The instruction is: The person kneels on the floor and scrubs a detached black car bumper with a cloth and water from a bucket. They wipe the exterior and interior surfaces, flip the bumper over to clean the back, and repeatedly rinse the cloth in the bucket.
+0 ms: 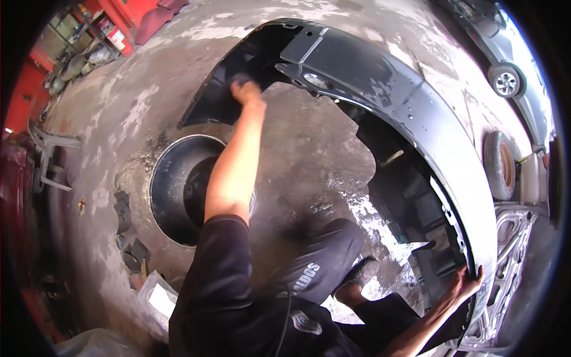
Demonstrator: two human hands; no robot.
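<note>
The bumper [386, 77] arcs across the floor [309, 134]. At the bumper's near end, the right hand [464, 287] curls its fingers over the edge; a firm hold there should steady the left hand [248, 94] at the far end. I cannot tell whether those blurred fingers pinch anything. Inside the bumper's curve, a round tub [169, 184] and the person's knee [342, 238] crowd the space.
</note>
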